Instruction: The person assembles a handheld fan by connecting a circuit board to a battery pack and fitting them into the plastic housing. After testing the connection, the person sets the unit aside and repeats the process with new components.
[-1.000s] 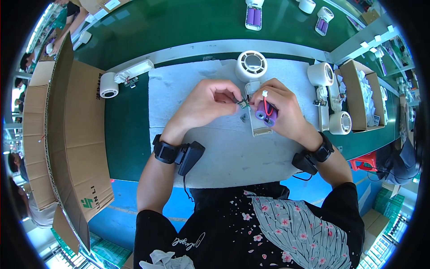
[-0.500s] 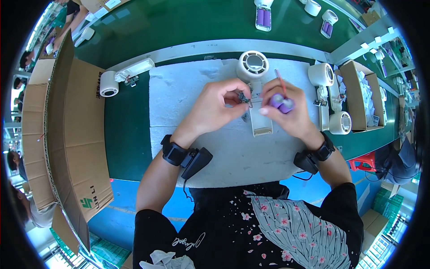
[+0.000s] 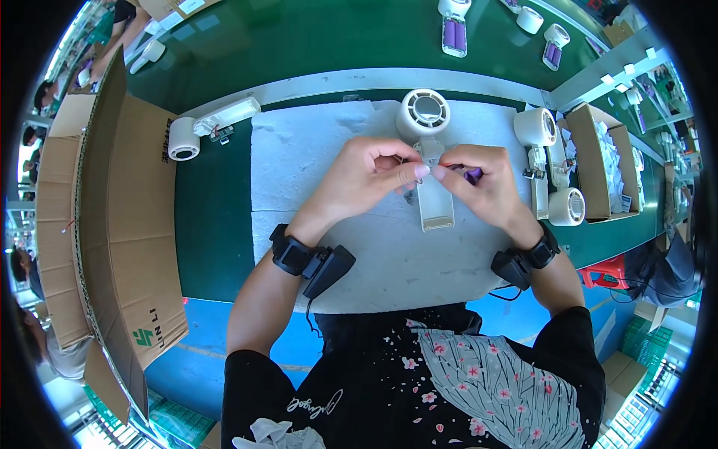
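A white handheld fan (image 3: 423, 112) lies on the pale foam mat, its round head away from me and its opened handle (image 3: 435, 208) toward me. Above the handle, my left hand (image 3: 363, 176) is closed in a pinch on a small circuit board, which the fingers now mostly cover. My right hand (image 3: 486, 183) is closed round a purple battery pack (image 3: 473, 175), partly hidden by its fingers. From the pack a red wire (image 3: 447, 165) runs to the pinched fingertips. The two hands' fingertips almost meet; whether the wire touches the board is hidden.
More fan parts (image 3: 535, 127) lie right of the foam mat (image 3: 321, 262), beside a carton (image 3: 598, 161) of white pieces. Another opened fan (image 3: 224, 116) is at the left, near a tall cardboard box (image 3: 138, 224). Beyond the rail (image 3: 314, 81), fans with purple batteries (image 3: 454, 37) stand on green.
My right hand has turned and brought the battery pack's red wire down to my left fingertips. The pack is now more covered. Fans beyond the rail have shifted slightly right.
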`<state>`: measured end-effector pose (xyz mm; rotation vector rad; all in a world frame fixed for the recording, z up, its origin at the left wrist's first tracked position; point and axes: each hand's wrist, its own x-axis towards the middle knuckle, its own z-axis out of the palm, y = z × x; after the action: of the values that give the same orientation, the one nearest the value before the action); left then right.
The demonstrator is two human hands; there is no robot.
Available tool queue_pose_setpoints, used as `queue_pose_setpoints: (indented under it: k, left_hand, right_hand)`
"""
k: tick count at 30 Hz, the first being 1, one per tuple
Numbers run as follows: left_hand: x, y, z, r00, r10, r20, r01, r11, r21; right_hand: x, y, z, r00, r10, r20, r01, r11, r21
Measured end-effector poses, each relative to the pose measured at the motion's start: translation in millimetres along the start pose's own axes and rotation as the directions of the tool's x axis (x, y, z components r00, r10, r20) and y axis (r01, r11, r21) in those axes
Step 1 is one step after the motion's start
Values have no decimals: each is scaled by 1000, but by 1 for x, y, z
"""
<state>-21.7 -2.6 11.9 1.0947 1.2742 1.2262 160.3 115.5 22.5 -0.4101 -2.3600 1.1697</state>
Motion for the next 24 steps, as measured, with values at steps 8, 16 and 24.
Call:
queue_pose_setpoints:
  k: [8, 16, 24]
  left_hand:
    - [1, -3, -1, 999, 43, -1, -43, 999, -3]
    - [1, -7, -1, 997, 57, -50, -60, 997, -46]
    - [1, -3, -12, 998, -15, 59, 19, 997, -75]
  right_hand:
    - [3, -5, 4, 992, -93, -86, 82, 989, -125]
    - [1, 2, 8, 981, -190, 30, 190, 941, -279]
    - [1, 1, 5, 997, -15, 70, 14, 1000, 12]
